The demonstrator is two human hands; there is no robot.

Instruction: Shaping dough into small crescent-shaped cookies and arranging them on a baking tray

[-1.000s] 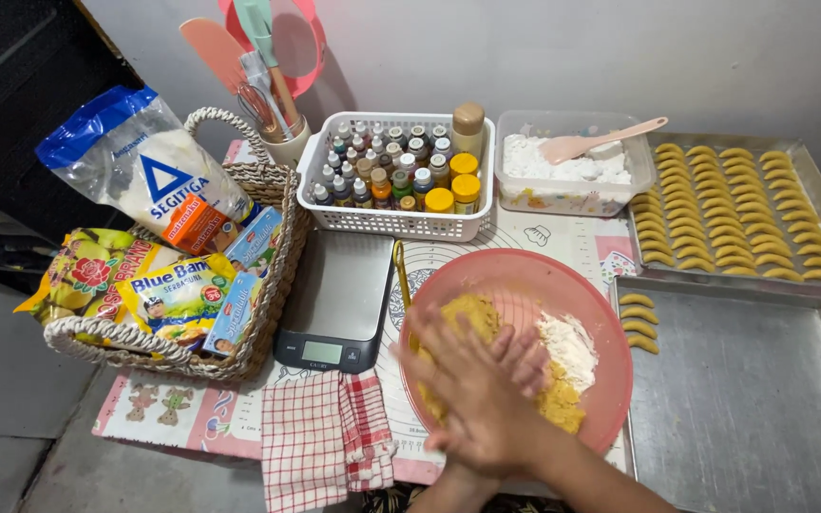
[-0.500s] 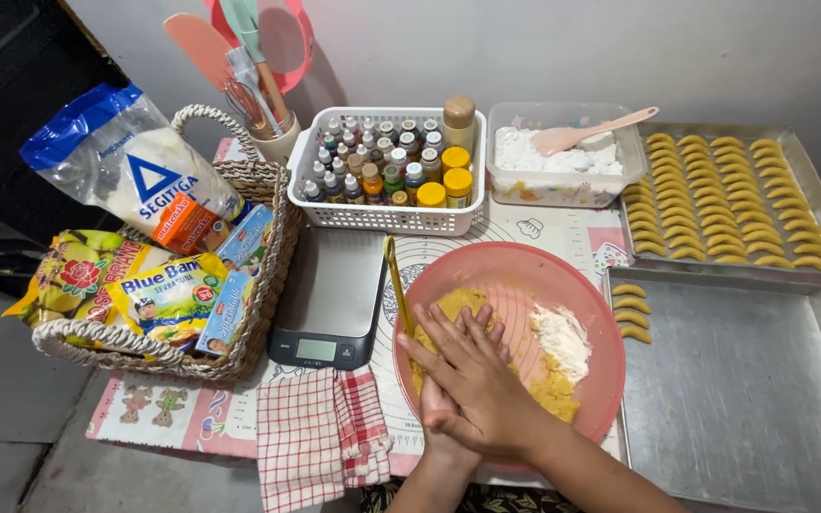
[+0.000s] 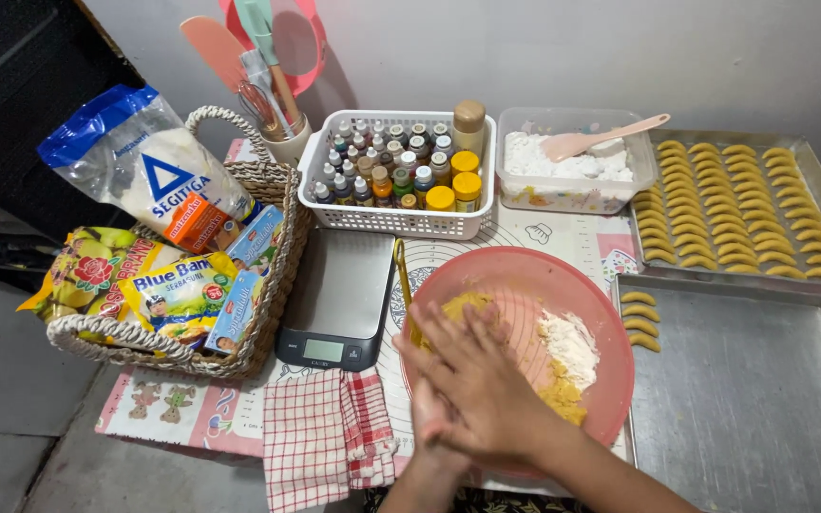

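We see the largest thing, an almost bare steel tray (image 3: 753, 399), lying to the right of our hands, with three yellow crescent cookies (image 3: 639, 321) at its near-left corner. Beyond it, further right and away from us, a second tray (image 3: 814, 171) is filled with rows of the same crescents. To the left of the hands sits a wicker basket (image 3: 268, 313) stuffed with a flour bag (image 3: 149, 171) and coloured packets. Directly under and ahead of the hands is the pink bowl (image 3: 525, 275), holding yellow dough (image 3: 563, 389) and a heap of white flour (image 3: 570, 340) just right of the fingertips. Past the bowl stand a white crate of small bottles (image 3: 396, 176) and a clear tub of white powder (image 3: 572, 171) with a pink spatula in it. A digital scale (image 3: 339, 299) lies just left of the hands, and a red checked cloth (image 3: 325, 437) is below it, near our left wrist. Our right hand (image 3: 472, 380) lies flat over the left hand (image 3: 429, 404), palms pressed together above the bowl's near rim; we cannot tell whether dough is between them.
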